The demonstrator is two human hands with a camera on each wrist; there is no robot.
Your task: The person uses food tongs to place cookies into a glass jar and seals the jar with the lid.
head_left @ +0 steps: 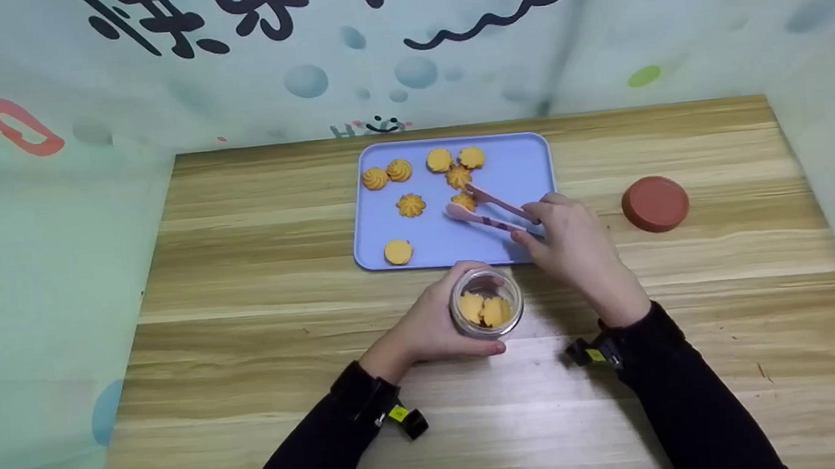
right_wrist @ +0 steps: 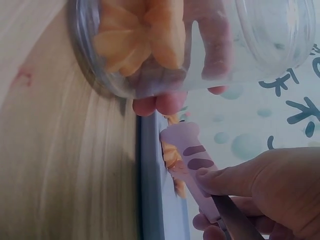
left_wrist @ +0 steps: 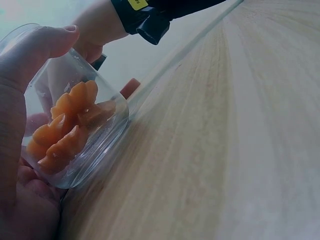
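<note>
My left hand (head_left: 428,327) grips a clear jar (head_left: 519,310) on the wooden table, thumb and fingers around its sides. Several golden cookies (left_wrist: 67,127) lie at the bottom of it. Just beyond stands a lilac-blue tray (head_left: 520,163) with several piped cookies (head_left: 411,205) spread over it, some flat side up. In my right hand (head_left: 578,244) are pink tongs (right_wrist: 187,145) with paw-shaped ends, pinched between thumb and fingers. Their tips are on either side of a cookie (head_left: 464,200) near the tray's middle, partly hidden by them.
A round reddish-brown lid (head_left: 655,204) lies on the table (head_left: 260,314) to the right of the tray. Behind the table's far edge hangs a pale printed cloth (head_left: 264,90) with black characters. Similar cloth borders the left side.
</note>
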